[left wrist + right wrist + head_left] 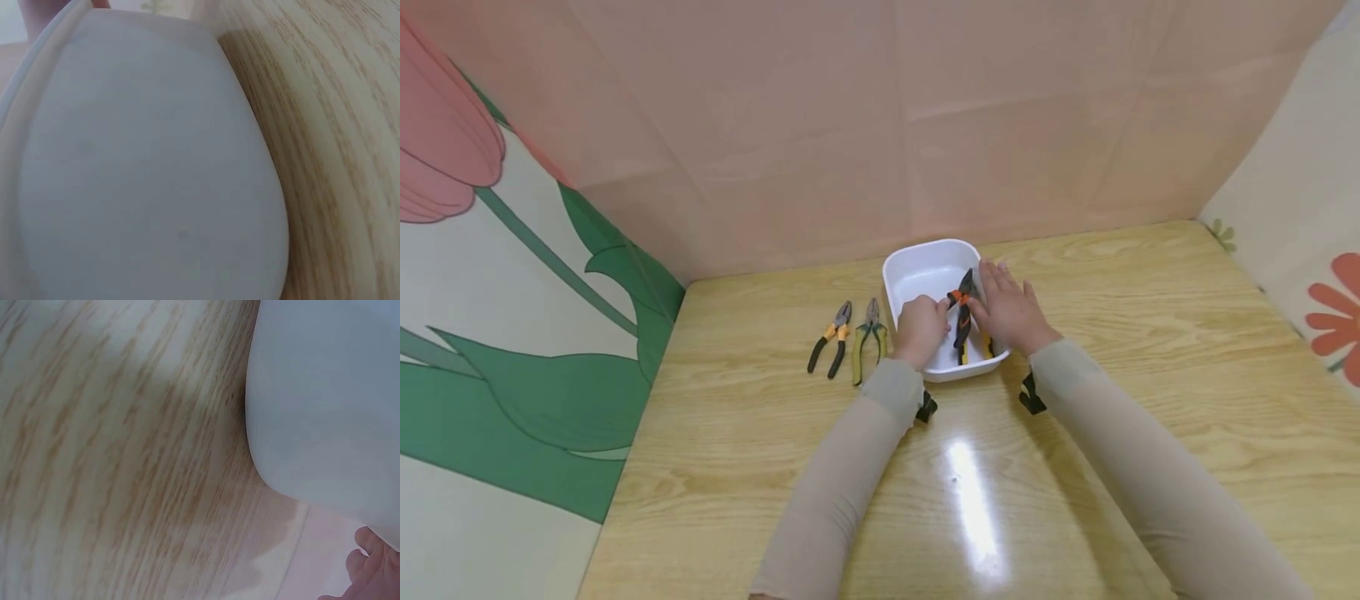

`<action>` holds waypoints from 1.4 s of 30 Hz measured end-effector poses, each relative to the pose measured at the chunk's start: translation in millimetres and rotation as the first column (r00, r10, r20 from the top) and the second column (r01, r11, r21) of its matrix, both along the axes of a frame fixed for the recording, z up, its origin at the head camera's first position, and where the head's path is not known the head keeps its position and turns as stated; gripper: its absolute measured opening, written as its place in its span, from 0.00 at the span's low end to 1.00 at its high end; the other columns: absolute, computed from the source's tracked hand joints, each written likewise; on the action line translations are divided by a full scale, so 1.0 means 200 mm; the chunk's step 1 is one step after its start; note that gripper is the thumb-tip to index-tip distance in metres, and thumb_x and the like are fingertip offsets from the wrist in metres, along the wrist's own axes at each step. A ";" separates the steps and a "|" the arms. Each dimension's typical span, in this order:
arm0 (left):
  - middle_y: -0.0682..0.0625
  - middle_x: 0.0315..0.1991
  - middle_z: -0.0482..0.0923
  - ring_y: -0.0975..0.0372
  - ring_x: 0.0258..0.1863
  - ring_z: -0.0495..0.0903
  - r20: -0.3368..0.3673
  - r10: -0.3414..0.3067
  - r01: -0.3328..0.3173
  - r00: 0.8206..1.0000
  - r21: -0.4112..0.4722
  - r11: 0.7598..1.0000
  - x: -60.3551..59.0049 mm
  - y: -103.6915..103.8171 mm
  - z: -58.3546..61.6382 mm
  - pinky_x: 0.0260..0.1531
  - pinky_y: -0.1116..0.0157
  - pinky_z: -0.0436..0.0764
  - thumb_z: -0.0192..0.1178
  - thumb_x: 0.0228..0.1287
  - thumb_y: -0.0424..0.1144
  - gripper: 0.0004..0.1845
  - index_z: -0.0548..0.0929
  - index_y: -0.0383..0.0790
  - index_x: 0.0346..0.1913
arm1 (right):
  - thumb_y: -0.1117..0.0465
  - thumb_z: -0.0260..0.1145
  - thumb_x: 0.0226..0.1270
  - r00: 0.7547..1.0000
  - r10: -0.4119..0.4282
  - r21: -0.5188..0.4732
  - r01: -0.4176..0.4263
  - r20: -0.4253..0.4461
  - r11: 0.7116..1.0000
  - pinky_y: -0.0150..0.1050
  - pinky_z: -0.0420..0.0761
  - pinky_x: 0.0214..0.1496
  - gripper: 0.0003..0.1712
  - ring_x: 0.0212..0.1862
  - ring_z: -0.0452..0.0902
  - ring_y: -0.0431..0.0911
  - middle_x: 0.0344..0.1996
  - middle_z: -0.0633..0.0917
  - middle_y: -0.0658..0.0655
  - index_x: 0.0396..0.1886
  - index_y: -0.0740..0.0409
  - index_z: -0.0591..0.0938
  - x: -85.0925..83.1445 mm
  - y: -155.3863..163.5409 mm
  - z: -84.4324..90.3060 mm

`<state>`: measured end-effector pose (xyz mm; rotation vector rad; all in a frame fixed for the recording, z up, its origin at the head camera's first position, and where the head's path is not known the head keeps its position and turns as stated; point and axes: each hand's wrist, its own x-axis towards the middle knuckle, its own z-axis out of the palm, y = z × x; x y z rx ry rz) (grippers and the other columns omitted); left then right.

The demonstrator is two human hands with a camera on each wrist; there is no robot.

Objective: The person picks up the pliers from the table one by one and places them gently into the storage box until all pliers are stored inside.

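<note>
Head view: left hand [920, 330] curled, pinching orange-handled pliers [961, 321] in white tub [925, 271] — right hand [1009, 312] flat, fingers straight, steadying them; two more pliers [850, 337] on worktop [1075, 433].

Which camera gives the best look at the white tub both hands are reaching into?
The head view: the whole white tub shows on the table, with pliers inside. The left wrist view shows only its outer wall; the right wrist view, one rounded corner.

No legible text or labels anywhere
</note>
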<state>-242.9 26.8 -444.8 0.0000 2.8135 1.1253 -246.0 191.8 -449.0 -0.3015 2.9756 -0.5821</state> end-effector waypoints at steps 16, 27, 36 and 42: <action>0.53 0.18 0.79 0.63 0.17 0.75 0.064 -0.025 0.025 0.998 0.010 1.000 0.00 0.02 -0.03 0.19 0.67 0.73 0.51 0.80 0.49 0.21 0.81 0.42 0.28 | 0.46 0.46 0.82 1.000 -0.003 0.006 0.003 0.001 1.000 0.70 0.38 0.75 0.44 0.80 0.35 0.63 0.80 0.45 0.68 0.81 0.66 0.39 -0.01 0.01 -0.02; 0.53 0.17 0.79 0.64 0.16 0.75 0.082 -0.052 0.055 0.995 -0.028 0.998 0.01 0.02 -0.04 0.20 0.68 0.74 0.50 0.81 0.49 0.22 0.79 0.43 0.27 | 0.48 0.47 0.83 1.000 0.000 -0.001 0.000 0.001 1.000 0.70 0.37 0.75 0.44 0.80 0.34 0.63 0.80 0.44 0.68 0.81 0.67 0.39 0.00 0.00 -0.01; 0.53 0.17 0.79 0.63 0.17 0.75 0.088 -0.069 0.073 0.994 -0.035 0.997 0.01 0.02 -0.04 0.21 0.67 0.73 0.50 0.80 0.49 0.22 0.80 0.43 0.26 | 0.48 0.47 0.83 1.000 -0.006 -0.002 0.006 0.016 1.000 0.70 0.37 0.75 0.44 0.80 0.34 0.63 0.80 0.44 0.69 0.81 0.67 0.38 -0.01 0.00 -0.01; 0.53 0.20 0.80 0.63 0.19 0.75 0.127 -0.076 0.082 0.989 -0.039 0.996 0.00 0.02 -0.04 0.23 0.68 0.74 0.51 0.80 0.49 0.20 0.81 0.42 0.30 | 0.48 0.47 0.83 1.000 -0.012 -0.011 0.013 0.025 1.000 0.69 0.36 0.75 0.44 0.80 0.33 0.63 0.80 0.43 0.68 0.81 0.66 0.37 -0.01 0.00 -0.01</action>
